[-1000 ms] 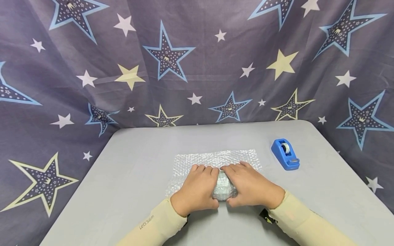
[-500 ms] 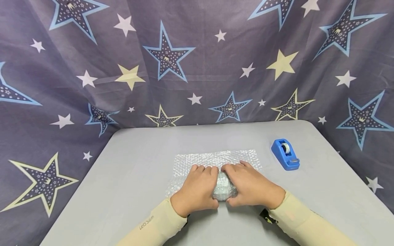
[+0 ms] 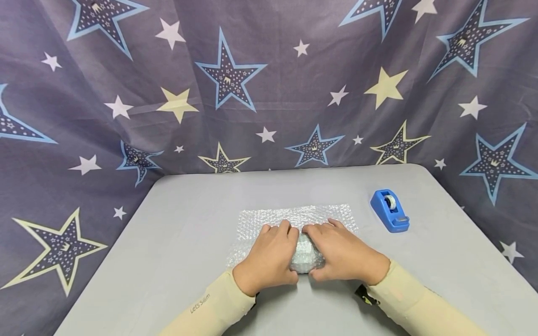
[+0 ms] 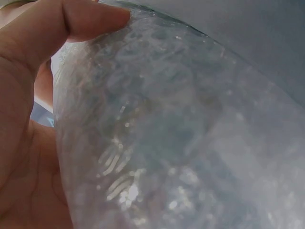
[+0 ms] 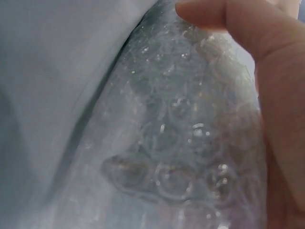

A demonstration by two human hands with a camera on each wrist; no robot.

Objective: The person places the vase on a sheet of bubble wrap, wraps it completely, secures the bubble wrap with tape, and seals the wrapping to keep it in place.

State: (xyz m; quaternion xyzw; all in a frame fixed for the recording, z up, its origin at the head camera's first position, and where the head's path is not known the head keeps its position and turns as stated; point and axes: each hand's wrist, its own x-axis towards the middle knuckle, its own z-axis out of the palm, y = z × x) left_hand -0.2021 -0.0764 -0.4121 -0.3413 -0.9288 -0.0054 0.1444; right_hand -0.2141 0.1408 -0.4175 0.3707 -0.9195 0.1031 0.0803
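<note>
A bundle of clear bubble wrap (image 3: 306, 255) sits on the table between my two hands, with something pale inside that the layers hide. My left hand (image 3: 269, 256) grips its left side, thumb at the near edge and fingers over the far side. On the other side my right hand (image 3: 342, 252) grips it the same way. The left wrist view has the thumb (image 4: 97, 20) lying on the shiny wrap, and the right wrist view has the other thumb (image 5: 205, 12) pressed against the bubbles. A flat stretch of bubble wrap sheet (image 3: 294, 216) spreads out beyond the hands.
A blue tape dispenser (image 3: 390, 211) with a roll of tape stands at the right of the grey table (image 3: 189, 210). Behind the table hangs a dark curtain (image 3: 273, 79) printed with stars.
My left hand's fingers have lifted and shifted slightly at the far side of the bundle. The right hand and the sheet look almost unchanged.
</note>
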